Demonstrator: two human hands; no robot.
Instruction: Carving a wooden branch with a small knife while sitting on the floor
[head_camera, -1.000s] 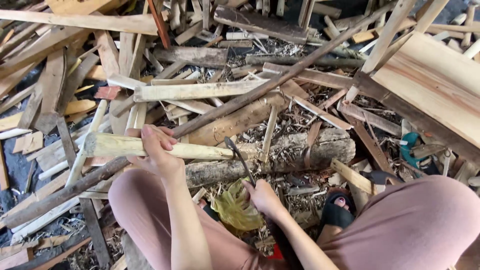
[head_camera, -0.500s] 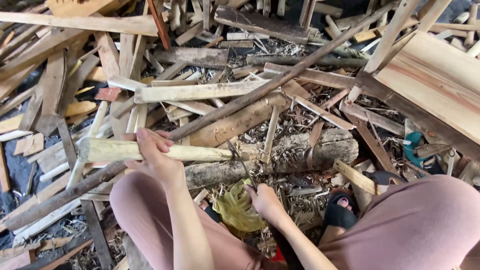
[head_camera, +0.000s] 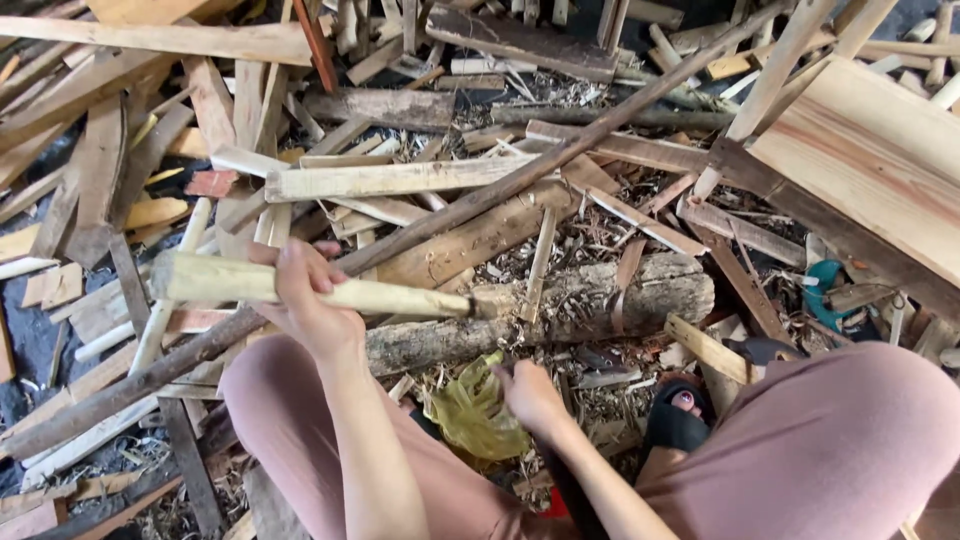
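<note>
We are in a rough woodworking spot, more a scrap yard than a tidy shop. Offcut planks (head_camera: 390, 180), split slats and long poles (head_camera: 560, 150) lie heaped across the ground around us, shavings and chips fill the gaps, and a thick bark-covered log (head_camera: 600, 300) sits amid them like a chopping block.

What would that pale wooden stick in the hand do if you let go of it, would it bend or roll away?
The pale wooden stick looks stiff: it stays straight though the left hand grips it only mid-length. It seems fairly light, since one hand holds it level. Its carved end looks rounded and rests on the rough log, so it could probably roll off, though the scrap wood around would likely stop it.
</note>
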